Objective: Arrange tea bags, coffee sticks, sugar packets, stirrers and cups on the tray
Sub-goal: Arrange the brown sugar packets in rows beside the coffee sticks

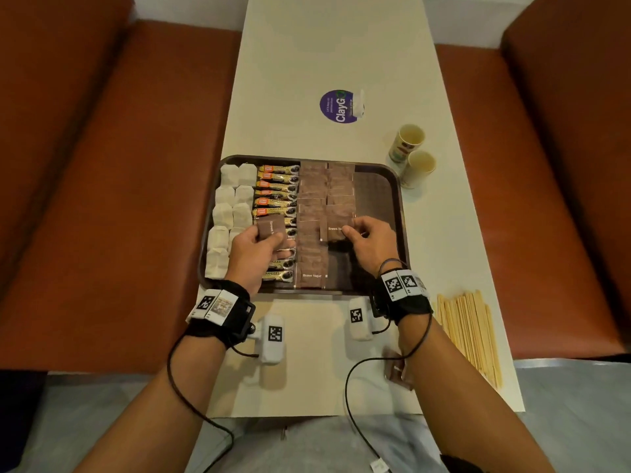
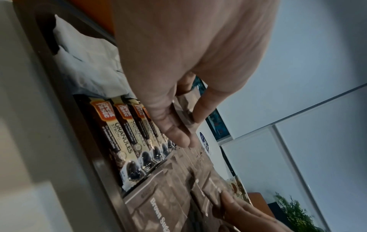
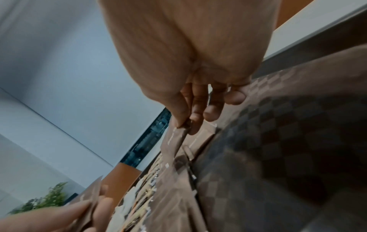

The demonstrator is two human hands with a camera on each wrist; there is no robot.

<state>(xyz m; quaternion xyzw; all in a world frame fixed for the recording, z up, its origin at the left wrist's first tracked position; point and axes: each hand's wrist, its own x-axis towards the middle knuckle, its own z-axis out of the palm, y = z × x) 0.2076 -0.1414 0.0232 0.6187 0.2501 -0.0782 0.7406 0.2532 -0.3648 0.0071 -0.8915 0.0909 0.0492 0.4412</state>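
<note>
Tray (image 1: 397, 186): ten tea bags (image 1: 229, 213) in two columns; two cups (image 1: 411, 155) stand off-tray. Left hand (image 1: 254, 249) grips a small stack of sugar packets (image 1: 269, 228); right hand (image 1: 370, 242) pinches one sugar packet (image 1: 333, 230).

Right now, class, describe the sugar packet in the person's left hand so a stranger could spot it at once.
Start at the dark brown rectangular tray on the long white table. Above its row of coffee sticks, the left hand pinches a small brown paper sugar packet, lifted rather than lying flat.
</note>
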